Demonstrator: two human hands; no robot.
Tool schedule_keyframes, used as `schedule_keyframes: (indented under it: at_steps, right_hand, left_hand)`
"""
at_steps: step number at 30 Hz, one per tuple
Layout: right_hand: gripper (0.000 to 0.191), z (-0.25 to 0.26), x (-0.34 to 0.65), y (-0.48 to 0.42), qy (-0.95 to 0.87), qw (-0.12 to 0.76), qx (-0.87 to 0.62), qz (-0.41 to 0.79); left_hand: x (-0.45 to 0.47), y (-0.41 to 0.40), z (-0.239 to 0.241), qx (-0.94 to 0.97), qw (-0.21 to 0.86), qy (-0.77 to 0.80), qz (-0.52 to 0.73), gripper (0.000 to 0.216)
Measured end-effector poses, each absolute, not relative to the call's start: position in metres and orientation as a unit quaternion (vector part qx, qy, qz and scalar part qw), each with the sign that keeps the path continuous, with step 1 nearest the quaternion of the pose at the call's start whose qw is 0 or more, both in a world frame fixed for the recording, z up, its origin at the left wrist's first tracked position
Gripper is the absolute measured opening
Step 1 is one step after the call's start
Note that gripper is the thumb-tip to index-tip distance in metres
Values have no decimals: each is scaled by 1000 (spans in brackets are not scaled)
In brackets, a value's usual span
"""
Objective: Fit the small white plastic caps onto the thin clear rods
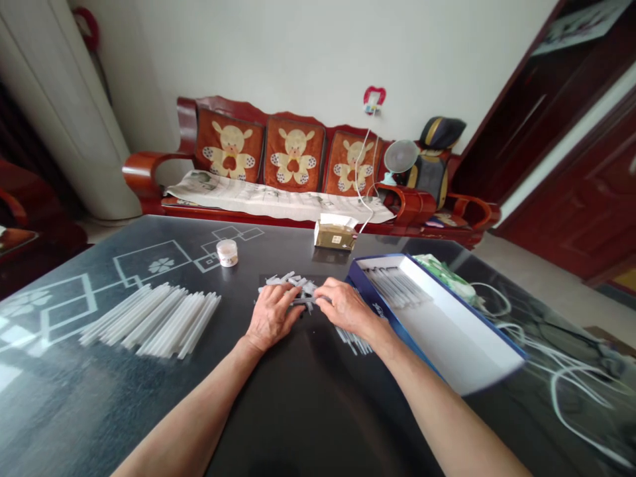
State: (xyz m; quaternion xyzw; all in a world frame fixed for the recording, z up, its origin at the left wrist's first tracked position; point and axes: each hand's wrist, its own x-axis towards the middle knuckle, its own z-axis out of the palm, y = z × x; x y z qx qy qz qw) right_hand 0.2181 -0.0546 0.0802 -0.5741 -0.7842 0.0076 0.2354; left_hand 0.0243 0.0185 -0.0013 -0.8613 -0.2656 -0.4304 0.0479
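My left hand point(272, 316) and my right hand point(345, 306) meet at the middle of the dark glass table point(308, 411). Their fingers are closed round a thin grey stick-like part point(308, 301) held between them. Just beyond the fingers lies a small heap of short white plastic pieces point(291, 281). A few thin clear tubes point(354, 340) lie under my right wrist. A large pile of long white tubes point(154, 319) lies to the left of my left hand.
An open blue-rimmed box point(462, 358) with several tubes in it sits at the right. A small round jar point(227, 252) and a tan carton point(334, 234) stand farther back. White cables point(561, 371) trail at the right. A red wooden sofa point(298, 165) stands behind the table.
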Motion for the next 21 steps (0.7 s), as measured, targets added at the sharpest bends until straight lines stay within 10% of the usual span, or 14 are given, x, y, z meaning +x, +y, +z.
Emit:
schedule_keyframes:
  at_steps: [21]
  right_hand:
    - [19, 57, 409, -61, -456, 97, -884, -30]
  left_hand:
    - [23, 26, -9, -817, 49, -307, -485, 28]
